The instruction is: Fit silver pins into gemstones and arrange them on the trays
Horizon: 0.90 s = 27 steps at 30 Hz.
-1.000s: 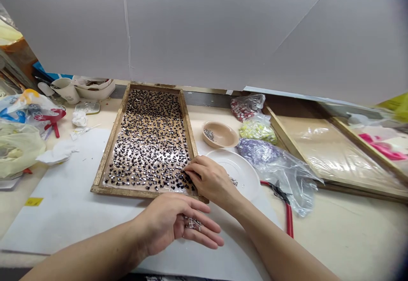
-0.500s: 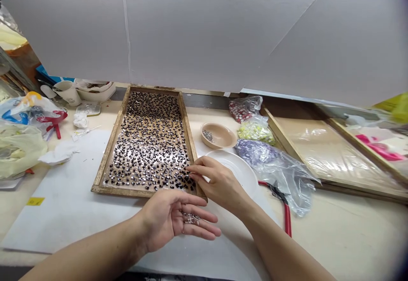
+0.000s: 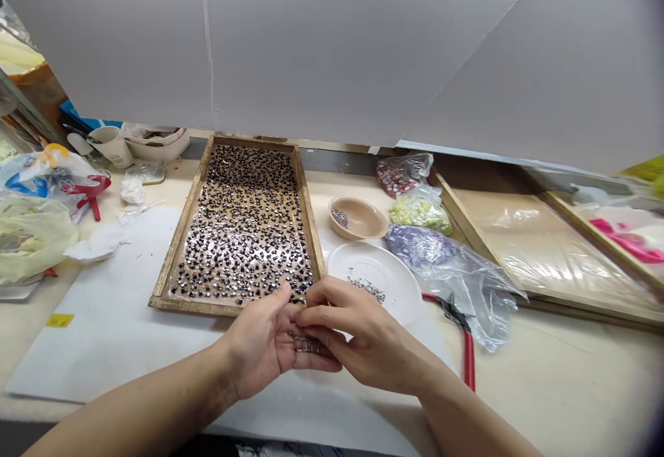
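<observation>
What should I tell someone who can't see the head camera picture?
A left hand holds small metal pieces, palm up, while the right hand reaches over it. Beyond the hands lies a wooden-framed tray of tiny black pieces, with a tan bowl, white plate and red-handled pliers to its right.

Pale table [image 3: 581, 374], white sheet [image 3: 119, 353] flat on it, tray [image 3: 194, 305] partly over the sheet, plate [image 3: 357, 258] and bowl [image 3: 369, 222] right of tray, pliers [image 3: 469, 353] near plate, bags [image 3: 430, 249] both sides, cup [image 3: 115, 148] and tub [image 3: 162, 148] back left
</observation>
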{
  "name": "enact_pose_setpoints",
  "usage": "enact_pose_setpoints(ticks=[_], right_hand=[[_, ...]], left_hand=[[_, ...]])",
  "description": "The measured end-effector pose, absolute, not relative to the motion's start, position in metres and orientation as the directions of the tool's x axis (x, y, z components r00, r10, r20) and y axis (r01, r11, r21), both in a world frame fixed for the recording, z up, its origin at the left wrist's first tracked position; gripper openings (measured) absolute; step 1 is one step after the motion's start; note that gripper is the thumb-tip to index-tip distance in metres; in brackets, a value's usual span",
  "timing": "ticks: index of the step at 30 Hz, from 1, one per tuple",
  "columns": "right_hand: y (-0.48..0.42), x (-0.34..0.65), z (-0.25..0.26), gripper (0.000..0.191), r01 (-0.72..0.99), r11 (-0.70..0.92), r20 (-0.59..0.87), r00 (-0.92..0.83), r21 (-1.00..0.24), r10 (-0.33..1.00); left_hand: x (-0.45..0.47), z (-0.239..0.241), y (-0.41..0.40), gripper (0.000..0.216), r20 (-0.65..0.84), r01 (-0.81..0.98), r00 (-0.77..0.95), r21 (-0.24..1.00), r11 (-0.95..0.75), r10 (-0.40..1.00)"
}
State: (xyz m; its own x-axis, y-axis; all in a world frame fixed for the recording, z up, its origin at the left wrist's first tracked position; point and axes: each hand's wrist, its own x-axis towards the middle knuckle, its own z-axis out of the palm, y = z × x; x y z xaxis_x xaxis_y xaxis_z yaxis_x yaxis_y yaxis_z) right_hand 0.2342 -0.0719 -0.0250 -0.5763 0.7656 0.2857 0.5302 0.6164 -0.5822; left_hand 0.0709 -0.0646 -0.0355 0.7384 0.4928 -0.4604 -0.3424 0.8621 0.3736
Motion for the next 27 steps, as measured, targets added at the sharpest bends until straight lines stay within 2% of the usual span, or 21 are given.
enact_pose_setpoints(ticks=[9,17,21,27], right_hand=[[-0.071,0.234,-0.024,0.024,0.597,0.645,0.211,-0.634,-0.477,0.744],[-0.070,0.237,-0.025,0.021,0.551,0.614,0.204,-0.628,-0.565,0.751],[-0.069,0.238,-0.030,0.020,0.519,0.604,0.273,-0.578,-0.605,0.769],[-0.068,0.235,-0.037,0.019,0.544,0.609,0.341,-0.517,-0.577,0.785]], left_hand=[[0.071,-0.039,-0.064,0.055,-0.465,-0.323,0.740,0.388,0.863,0.485],[0.071,-0.038,-0.064,0.053,-0.501,-0.339,0.717,0.357,0.871,0.485],[0.071,-0.038,-0.063,0.055,-0.510,-0.342,0.706,0.361,0.868,0.491],[0.070,-0.037,-0.064,0.053,-0.511,-0.349,0.698,0.370,0.861,0.502]])
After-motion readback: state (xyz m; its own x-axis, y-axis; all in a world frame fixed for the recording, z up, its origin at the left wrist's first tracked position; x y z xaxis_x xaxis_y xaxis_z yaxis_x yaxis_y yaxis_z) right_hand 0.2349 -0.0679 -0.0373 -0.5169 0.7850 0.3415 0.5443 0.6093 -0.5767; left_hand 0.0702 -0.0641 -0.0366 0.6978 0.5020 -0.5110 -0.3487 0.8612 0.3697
